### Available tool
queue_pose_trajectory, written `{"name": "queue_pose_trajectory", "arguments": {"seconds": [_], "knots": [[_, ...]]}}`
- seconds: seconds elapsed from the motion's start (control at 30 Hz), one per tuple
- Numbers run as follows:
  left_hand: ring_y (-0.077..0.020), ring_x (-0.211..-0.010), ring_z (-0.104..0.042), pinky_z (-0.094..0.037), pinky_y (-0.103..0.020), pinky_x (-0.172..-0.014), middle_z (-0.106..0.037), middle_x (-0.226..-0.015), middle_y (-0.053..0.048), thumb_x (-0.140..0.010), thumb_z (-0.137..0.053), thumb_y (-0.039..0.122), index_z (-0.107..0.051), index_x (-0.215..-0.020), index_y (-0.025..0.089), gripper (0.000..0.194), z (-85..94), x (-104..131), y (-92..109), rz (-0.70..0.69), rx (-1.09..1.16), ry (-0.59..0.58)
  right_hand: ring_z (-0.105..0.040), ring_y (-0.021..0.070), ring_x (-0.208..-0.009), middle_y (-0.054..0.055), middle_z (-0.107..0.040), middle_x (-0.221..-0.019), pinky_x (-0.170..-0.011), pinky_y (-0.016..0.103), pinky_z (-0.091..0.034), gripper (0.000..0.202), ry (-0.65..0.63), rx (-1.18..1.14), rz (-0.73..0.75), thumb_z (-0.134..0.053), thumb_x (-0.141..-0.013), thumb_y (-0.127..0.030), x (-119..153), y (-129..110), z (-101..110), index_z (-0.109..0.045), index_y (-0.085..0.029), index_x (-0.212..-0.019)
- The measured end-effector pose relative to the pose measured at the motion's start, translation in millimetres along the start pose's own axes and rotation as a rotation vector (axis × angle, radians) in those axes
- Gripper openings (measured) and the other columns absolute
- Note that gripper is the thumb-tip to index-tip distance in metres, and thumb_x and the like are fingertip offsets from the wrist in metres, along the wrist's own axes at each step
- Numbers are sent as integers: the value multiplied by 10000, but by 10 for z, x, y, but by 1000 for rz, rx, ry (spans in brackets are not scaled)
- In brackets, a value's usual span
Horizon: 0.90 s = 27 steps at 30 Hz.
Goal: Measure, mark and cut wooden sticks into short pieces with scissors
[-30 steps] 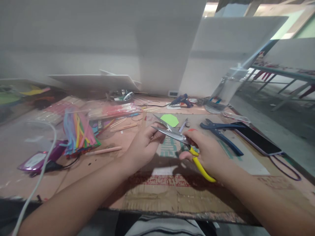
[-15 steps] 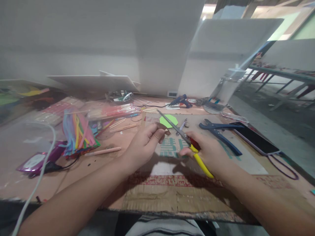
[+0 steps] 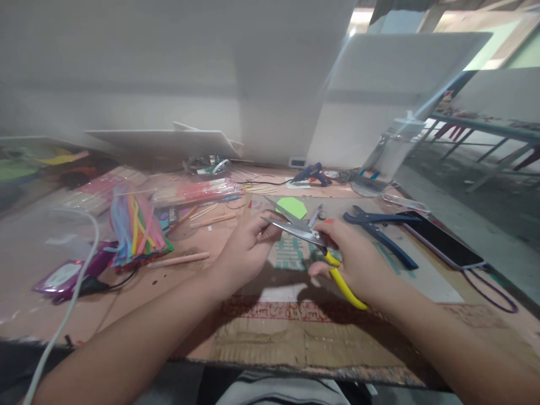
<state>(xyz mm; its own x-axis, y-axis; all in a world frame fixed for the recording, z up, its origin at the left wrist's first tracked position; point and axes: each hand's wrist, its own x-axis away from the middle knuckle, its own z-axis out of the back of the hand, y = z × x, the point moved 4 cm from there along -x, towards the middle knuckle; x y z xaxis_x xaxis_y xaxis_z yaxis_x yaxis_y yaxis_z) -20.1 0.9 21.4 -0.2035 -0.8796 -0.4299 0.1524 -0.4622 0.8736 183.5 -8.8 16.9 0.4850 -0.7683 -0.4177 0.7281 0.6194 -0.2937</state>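
Observation:
My right hand (image 3: 356,253) grips a pair of yellow-handled scissors (image 3: 346,289), its blades apart and pointing left. The blades reach across the fingertips of my left hand (image 3: 247,247). My left hand is closed in a pinch; the small brown strip in it is mostly hidden behind the blades and fingers. Just beyond the blades lies a bright green paper polygon (image 3: 293,207). Beneath both hands is a pale sheet with green marks (image 3: 289,253) on cardboard (image 3: 261,340).
Blue-handled pliers (image 3: 386,244) and a phone (image 3: 447,242) lie at right. Behind are a blue glue gun (image 3: 312,174) and a clear bottle (image 3: 382,160). Colourful fuzzy stems (image 3: 137,230), a purple packet (image 3: 63,278) and a white cable (image 3: 71,304) are at left.
The scissor blades have opened and swung over toward my left fingertips. The brown strip, plainly visible before, is now mostly covered. My left hand has barely moved.

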Motion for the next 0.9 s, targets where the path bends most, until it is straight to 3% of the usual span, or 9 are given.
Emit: {"name": "queue_pose_trajectory", "arguments": {"seconds": [0.2, 0.37, 0.47, 0.7, 0.9], "knots": [[-225, -885, -648, -515, -331, -725, -657, -769, -34, -923, -582, 292, -625, -780, 216, 168, 25, 3, 32, -72, -89, -7, -575, 264, -861, 98, -621, -964, -741, 354, -440, 466, 44, 65, 68, -682, -880, -530, 17, -7, 38, -580, -164, -1150], [-193, -783, -619, -490, -315, -714, -648, -753, -22, -919, -540, 233, -611, -742, 201, 194, 33, 17, 48, -63, -159, -26, -584, 230, -782, 60, -636, -879, -672, 313, -418, 380, 12, 81, 62, -613, -920, -571, 44, 8, 25, -601, -201, -1010], [-202, -777, -615, -489, -318, -690, -637, -726, -26, -943, -525, 283, -636, -762, 207, 226, 21, 14, 45, -54, -162, -27, -596, 217, -741, 43, -650, -839, -617, 295, -394, 355, 2, 104, 30, -619, -915, -568, 59, 25, 13, -619, -218, -976], [-203, -917, -653, -522, -309, -741, -691, -878, -48, -982, -524, 383, -678, -978, 227, 219, 23, 17, 51, -70, -42, -34, -615, 229, -742, 58, -684, -916, -633, 314, -465, 482, 81, -57, -132, -709, -843, -459, 59, 149, 50, -575, -196, -1225], [-231, -905, -673, -548, -333, -682, -685, -843, -54, -945, -576, 480, -690, -916, 237, 270, 22, 24, 15, -14, 25, -3, -598, 257, -846, 96, -635, -988, -722, 359, -467, 485, 86, 21, 51, -655, -889, -554, 39, 38, 49, -574, -170, -1175]]}}
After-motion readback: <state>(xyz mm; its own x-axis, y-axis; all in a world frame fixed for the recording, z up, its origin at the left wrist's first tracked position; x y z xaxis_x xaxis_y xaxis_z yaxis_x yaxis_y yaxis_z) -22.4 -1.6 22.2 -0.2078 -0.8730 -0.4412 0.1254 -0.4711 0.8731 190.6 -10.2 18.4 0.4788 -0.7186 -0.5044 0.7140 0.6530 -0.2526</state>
